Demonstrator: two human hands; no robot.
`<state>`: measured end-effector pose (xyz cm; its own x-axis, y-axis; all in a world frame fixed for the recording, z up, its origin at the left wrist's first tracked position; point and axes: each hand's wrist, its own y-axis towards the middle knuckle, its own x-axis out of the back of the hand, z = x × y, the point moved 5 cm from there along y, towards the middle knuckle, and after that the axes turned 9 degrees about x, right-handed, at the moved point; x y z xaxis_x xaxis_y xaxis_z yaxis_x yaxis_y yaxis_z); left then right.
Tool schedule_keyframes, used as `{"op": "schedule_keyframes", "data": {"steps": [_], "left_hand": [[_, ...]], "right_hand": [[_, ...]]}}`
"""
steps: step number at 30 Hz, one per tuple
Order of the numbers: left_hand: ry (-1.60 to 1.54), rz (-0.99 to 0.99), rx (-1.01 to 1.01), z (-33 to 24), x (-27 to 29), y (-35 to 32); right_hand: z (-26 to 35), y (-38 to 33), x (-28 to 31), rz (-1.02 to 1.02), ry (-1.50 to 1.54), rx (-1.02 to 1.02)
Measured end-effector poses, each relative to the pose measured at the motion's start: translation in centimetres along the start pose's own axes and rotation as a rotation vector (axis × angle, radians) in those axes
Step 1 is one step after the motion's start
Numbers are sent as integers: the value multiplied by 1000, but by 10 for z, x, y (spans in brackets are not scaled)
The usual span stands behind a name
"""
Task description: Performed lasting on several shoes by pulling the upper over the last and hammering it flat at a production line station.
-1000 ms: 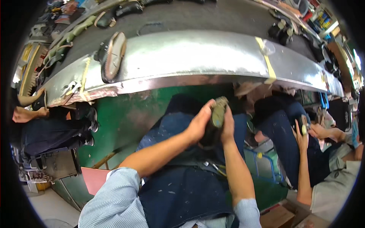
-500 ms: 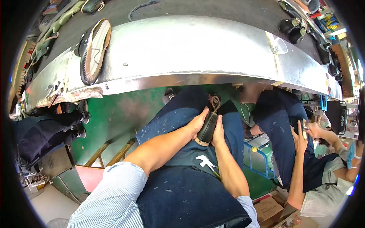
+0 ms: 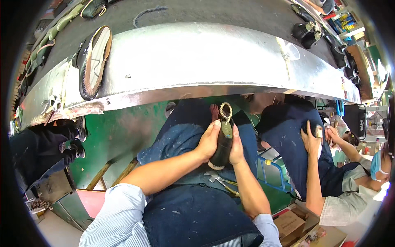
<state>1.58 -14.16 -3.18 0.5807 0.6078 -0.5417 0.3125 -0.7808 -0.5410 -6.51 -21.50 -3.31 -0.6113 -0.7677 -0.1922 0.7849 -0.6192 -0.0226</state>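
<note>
A shoe (image 3: 222,145) stands upright on the person's lap, between the left hand (image 3: 208,140) and right hand (image 3: 236,144), with a hammer (image 3: 218,178) just below it. Beyond the knees runs the conveyor (image 3: 197,61), carrying a sole-up shoe (image 3: 94,61) at left. A co-worker (image 3: 329,181) sits to the right.

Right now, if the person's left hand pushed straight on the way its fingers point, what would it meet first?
The left hand is already pressed against the dark shoe held on the lap; the right hand lies just beyond, on the other side.

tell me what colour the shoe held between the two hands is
Black, with a pale sole edge; the shoe shows best in the head view, over the lap.
</note>
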Motion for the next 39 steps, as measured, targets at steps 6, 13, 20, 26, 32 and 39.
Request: {"op": "schedule_keyframes", "data": {"steps": [6, 13, 20, 26, 32, 39], "left_hand": [[-153, -51, 18, -9, -14, -58], [-172, 22, 10, -6, -10, -52], [-162, 56, 76, -14, -21, -47], [-156, 44, 15, -22, -28, -48], [-23, 93, 71, -14, -25, -34], [1137, 494, -463, -39, -1, -61]], "right_hand": [[54, -19, -29, 168, -7, -98], [75, -38, -33, 145, -346, 223], [126, -42, -39, 494, -533, 42], [130, -43, -39, 427, -924, 328], [131, -38, -32, 323, -956, 284], [132, -34, -14, 305, -813, 224]]}}
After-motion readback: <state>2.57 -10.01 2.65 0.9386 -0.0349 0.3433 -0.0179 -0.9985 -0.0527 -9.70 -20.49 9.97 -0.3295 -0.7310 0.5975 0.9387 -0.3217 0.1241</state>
